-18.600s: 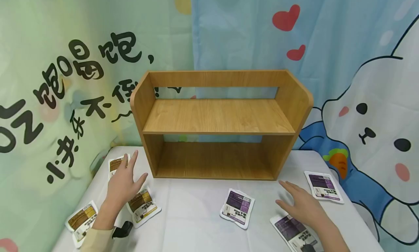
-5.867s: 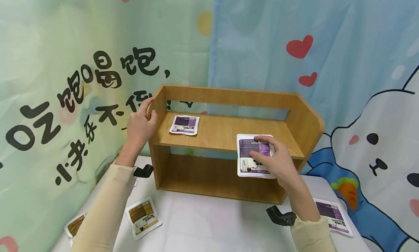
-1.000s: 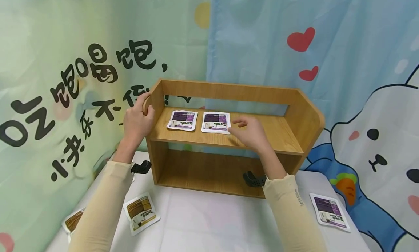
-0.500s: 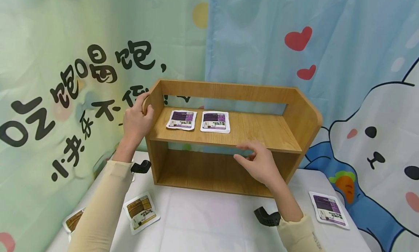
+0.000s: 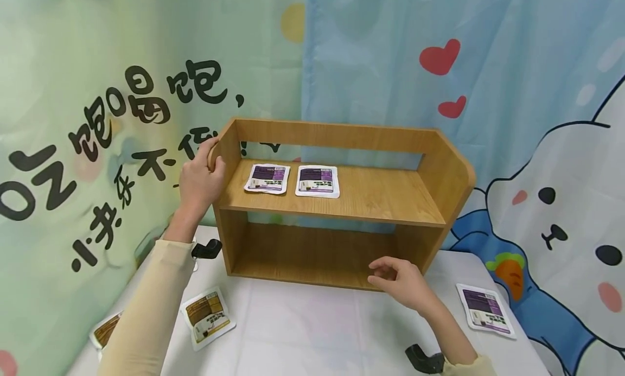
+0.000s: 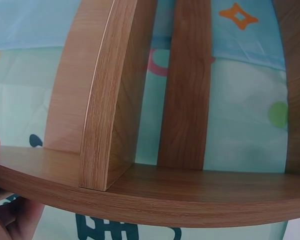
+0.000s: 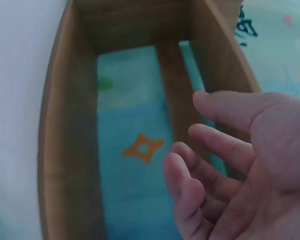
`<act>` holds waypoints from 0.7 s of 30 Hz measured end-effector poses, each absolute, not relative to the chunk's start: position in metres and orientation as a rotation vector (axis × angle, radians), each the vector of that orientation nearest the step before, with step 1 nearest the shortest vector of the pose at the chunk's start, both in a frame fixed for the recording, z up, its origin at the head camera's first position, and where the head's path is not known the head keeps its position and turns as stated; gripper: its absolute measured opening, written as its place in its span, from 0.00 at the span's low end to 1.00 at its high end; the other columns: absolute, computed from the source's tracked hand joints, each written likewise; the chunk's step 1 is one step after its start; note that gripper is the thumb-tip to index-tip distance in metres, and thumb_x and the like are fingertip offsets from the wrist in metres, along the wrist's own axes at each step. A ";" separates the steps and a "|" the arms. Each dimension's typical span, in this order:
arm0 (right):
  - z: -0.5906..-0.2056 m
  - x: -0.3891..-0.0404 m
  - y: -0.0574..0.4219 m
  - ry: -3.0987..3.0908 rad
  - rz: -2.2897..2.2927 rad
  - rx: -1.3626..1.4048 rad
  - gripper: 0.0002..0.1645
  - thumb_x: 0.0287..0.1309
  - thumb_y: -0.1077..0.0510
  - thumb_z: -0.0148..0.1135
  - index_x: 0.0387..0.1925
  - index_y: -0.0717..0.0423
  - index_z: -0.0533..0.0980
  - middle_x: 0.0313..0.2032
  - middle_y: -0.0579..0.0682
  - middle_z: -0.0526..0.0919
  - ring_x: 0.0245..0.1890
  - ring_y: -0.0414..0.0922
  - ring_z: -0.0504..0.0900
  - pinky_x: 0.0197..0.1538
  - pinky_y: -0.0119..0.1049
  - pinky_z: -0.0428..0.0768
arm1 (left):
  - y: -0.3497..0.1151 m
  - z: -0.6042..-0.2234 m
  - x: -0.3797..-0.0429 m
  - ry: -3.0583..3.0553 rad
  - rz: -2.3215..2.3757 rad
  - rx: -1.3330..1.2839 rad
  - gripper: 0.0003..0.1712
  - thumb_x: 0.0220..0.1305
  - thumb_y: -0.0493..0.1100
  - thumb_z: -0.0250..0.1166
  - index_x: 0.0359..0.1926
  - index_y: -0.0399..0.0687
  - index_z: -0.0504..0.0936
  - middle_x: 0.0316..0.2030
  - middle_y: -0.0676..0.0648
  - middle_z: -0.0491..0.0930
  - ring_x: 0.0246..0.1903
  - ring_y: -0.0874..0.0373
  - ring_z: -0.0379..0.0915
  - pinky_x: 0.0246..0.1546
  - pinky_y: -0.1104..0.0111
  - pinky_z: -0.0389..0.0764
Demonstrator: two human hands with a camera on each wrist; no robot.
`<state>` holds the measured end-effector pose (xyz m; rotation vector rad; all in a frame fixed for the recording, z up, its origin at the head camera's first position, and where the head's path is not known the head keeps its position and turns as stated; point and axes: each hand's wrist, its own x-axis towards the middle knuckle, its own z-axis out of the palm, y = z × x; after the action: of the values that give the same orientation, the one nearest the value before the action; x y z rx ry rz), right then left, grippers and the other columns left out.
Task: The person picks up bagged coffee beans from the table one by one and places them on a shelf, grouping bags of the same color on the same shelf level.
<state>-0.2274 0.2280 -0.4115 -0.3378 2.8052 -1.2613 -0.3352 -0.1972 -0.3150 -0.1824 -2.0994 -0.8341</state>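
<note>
A two-tier wooden shelf (image 5: 337, 213) stands at the back of the white table. My left hand (image 5: 201, 178) grips the upper edge of its left side panel; the left wrist view shows fingers on both sides of that panel. Two purple-and-white pouches lie side by side on the upper board: the left pouch (image 5: 267, 178) near the side panel, the right pouch (image 5: 317, 181) just beside it. My right hand (image 5: 402, 281) hovers before the lower tier's right end, fingers loosely bent and holding nothing, as the right wrist view also shows.
Another purple pouch (image 5: 485, 309) lies on the table's right side. A brown-and-white pouch (image 5: 208, 317) lies at front left, and a second brown pouch (image 5: 106, 330) is partly hidden behind the left sleeve. Printed curtains (image 5: 371, 50) hang behind the shelf.
My right hand has moved away from the right pouch on the upper board, down and to the right. The left hand keeps its grip. Earlier, the right hand carried a purple pouch towards the shelf.
</note>
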 end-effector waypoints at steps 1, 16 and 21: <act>-0.415 -0.227 0.232 2.791 -1.270 -0.333 0.17 0.57 0.54 0.69 0.46 0.58 0.80 0.36 0.48 0.81 0.36 0.47 0.75 0.34 0.36 0.77 | -0.198 -0.314 -0.335 -2.100 -0.829 -0.182 0.23 0.68 0.42 0.53 0.63 0.51 0.73 0.33 0.35 0.84 0.26 0.42 0.82 0.18 0.56 0.74; -0.461 -0.222 0.319 2.638 -1.197 -0.019 0.29 0.60 0.50 0.67 0.54 0.67 0.74 0.38 0.52 0.80 0.34 0.51 0.79 0.37 0.45 0.79 | -0.202 -0.324 -0.329 -2.096 -0.817 -0.149 0.23 0.66 0.42 0.54 0.62 0.49 0.74 0.33 0.35 0.83 0.24 0.41 0.80 0.17 0.58 0.71; -0.466 -0.221 0.348 2.658 -1.165 0.065 0.34 0.61 0.46 0.65 0.58 0.69 0.71 0.39 0.54 0.79 0.35 0.51 0.79 0.39 0.46 0.79 | -0.201 -0.320 -0.329 -2.096 -0.823 -0.177 0.23 0.68 0.42 0.53 0.62 0.49 0.74 0.34 0.34 0.83 0.25 0.41 0.80 0.18 0.58 0.72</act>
<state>-0.2211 0.3477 -0.4660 0.0654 2.6583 -1.1654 -0.3293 -0.2014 -0.3199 -0.1768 -2.0961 -0.8235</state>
